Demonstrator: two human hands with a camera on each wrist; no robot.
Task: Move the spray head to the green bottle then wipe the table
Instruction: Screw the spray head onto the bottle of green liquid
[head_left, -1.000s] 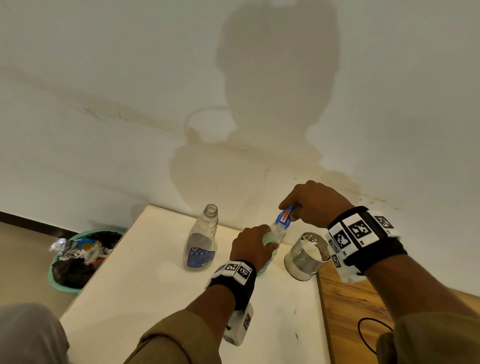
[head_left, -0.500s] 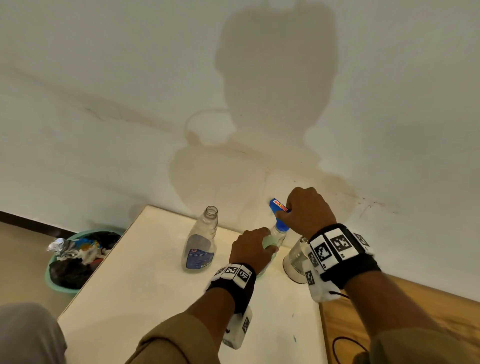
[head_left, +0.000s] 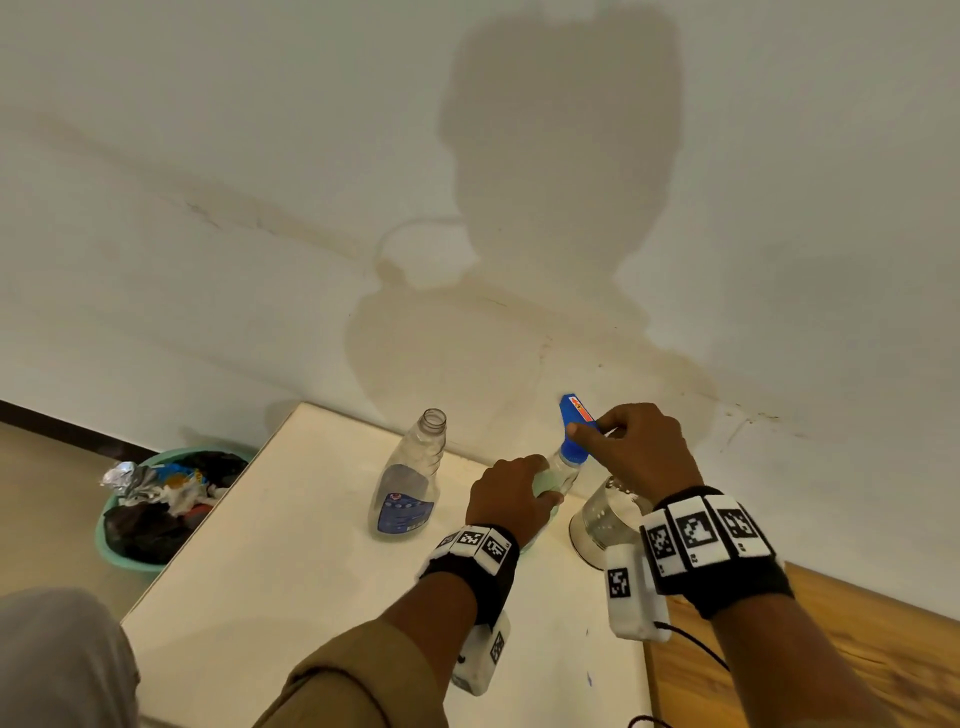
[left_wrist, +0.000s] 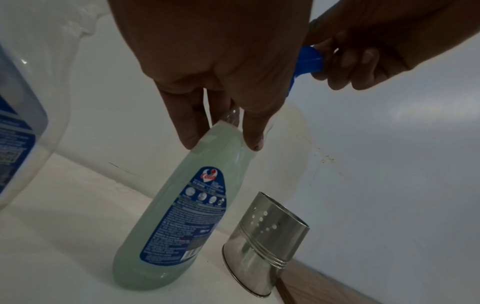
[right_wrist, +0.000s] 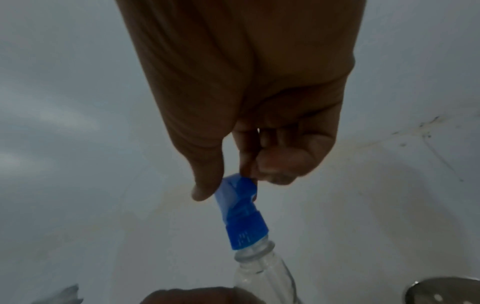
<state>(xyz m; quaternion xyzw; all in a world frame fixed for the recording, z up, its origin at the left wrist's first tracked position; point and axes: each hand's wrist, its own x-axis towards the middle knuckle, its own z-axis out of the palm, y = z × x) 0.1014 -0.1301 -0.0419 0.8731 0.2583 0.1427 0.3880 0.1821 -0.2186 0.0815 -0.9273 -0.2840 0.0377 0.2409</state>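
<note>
On a white surface (head_left: 291, 545) by the wall, the blue spray head (head_left: 575, 431) sits atop the green bottle (left_wrist: 179, 216), pinched by the right hand (head_left: 641, 447); the left hand (head_left: 511, 491) grips the bottle's shoulder, between an uncapped clear bottle (head_left: 410, 483) and a steel cup (left_wrist: 262, 242).

On the white rectangular counter (head_left: 291, 561) we see an uncapped clear plastic bottle (head_left: 408, 486), a green-liquid bottle (left_wrist: 179, 222) and a perforated steel cup (left_wrist: 262, 244).

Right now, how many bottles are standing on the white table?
2. The green bottle stands near the wall, held by the left hand, with the blue spray head on its neck. The clear, open bottle stands to its left.
</note>
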